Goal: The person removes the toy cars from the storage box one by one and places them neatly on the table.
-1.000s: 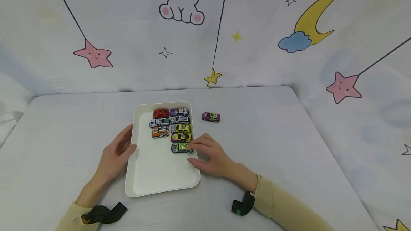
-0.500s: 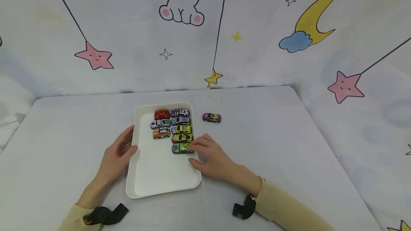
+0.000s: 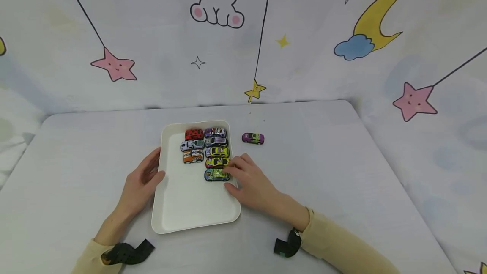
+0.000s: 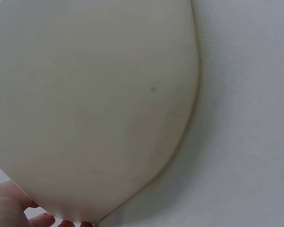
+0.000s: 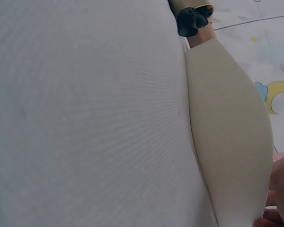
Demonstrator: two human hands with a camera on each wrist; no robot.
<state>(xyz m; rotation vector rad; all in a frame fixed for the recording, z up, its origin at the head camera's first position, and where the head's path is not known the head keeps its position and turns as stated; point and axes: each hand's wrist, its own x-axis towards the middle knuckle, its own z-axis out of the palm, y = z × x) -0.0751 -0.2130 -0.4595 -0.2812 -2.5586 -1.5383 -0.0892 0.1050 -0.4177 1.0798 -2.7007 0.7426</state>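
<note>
A white tray lies on the table, with small toy cars in two columns near its far right corner. My left hand holds the tray's left side, thumb at the rim and fingers along the outer wall; the left wrist view has its fingertips at the wall. My right hand reaches over the right rim. Its fingertips touch the right end of the green toy car, at the near end of the right column, beside the yellow-and-red toy car. The thumb sits apart, lower down at the rim.
A purple-and-green toy car stands on the white tablecloth, right of the tray. The left column has a red car, a pale blue one and an orange one. A printed cloth backdrop rises behind.
My right fingertips have shifted slightly away from me along the green car, toward the yellow-and-red one. The left hand keeps its place on the tray. The cars keep their places.
</note>
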